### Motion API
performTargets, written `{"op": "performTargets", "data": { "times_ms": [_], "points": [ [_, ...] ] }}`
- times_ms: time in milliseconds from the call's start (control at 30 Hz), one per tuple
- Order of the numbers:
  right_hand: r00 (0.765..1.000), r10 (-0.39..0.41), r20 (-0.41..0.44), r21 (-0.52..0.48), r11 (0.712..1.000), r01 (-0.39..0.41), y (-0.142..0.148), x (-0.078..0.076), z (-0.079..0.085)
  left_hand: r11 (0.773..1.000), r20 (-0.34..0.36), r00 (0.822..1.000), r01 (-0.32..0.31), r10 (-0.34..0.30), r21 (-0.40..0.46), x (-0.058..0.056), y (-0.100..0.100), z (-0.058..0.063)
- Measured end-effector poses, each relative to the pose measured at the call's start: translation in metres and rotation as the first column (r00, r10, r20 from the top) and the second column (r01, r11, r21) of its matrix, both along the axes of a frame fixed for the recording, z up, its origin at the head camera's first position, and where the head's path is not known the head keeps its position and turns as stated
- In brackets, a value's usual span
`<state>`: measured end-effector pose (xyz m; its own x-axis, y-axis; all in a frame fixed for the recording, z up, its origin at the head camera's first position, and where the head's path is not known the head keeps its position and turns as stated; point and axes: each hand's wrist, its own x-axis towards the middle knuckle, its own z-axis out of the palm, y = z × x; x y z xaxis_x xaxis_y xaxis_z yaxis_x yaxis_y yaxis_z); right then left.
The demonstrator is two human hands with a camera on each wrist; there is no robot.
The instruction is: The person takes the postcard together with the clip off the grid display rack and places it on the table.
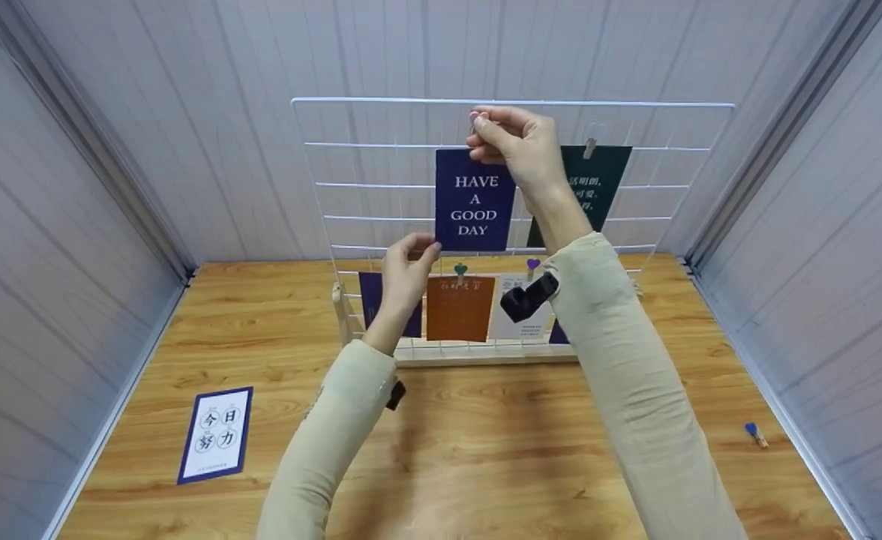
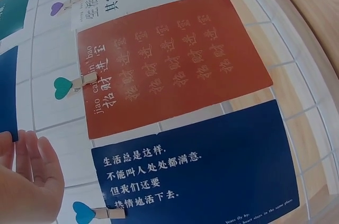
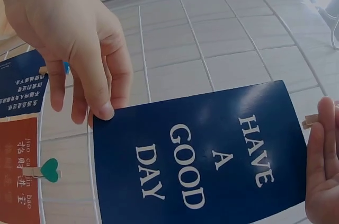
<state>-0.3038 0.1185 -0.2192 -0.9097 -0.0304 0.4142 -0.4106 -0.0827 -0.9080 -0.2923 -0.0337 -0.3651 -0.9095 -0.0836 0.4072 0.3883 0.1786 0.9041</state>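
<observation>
A dark blue card (image 1: 475, 201) reading "HAVE A GOOD DAY" stands against the white wire grid (image 1: 381, 144). At its lower left corner, my left hand (image 1: 407, 274) pinches the edge between thumb and finger. My right hand (image 1: 527, 146) is up at the card's top edge, pinching a small wooden clothespin (image 3: 310, 121) whose head is hidden by the fingers. Below hangs an orange card (image 1: 461, 311), held by a clothespin with a green heart (image 2: 63, 88). Beside it, a blue card (image 2: 196, 166) hangs from a blue-heart clothespin (image 2: 85, 213).
A dark green card (image 1: 598, 180) hangs at the upper right, partly behind my right arm. A white card (image 1: 520, 319) hangs lower down. On the wooden table lie a blue-bordered card (image 1: 216, 435) at left and a blue-heart clothespin (image 1: 756, 435) at right.
</observation>
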Motion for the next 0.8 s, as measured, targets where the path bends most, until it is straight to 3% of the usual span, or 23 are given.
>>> {"op": "performTargets", "data": {
  "times_ms": [333,567,800],
  "points": [
    [0.997,0.073,-0.003,-0.078,0.994,-0.073,0.006,0.008,-0.007,1.000,-0.025,1.000,-0.003,0.003,0.004,0.004,-0.011,-0.006],
    [0.991,0.130,-0.029,-0.074,0.989,-0.132,0.012,0.014,-0.017,1.000,-0.033,0.999,0.001,-0.001,-0.016,0.014,-0.021,-0.007],
    [0.982,0.176,-0.071,-0.126,0.975,-0.184,0.026,0.017,-0.029,0.999,-0.055,0.998,0.035,-0.034,0.019,0.024,-0.032,-0.018]
  ]
}}
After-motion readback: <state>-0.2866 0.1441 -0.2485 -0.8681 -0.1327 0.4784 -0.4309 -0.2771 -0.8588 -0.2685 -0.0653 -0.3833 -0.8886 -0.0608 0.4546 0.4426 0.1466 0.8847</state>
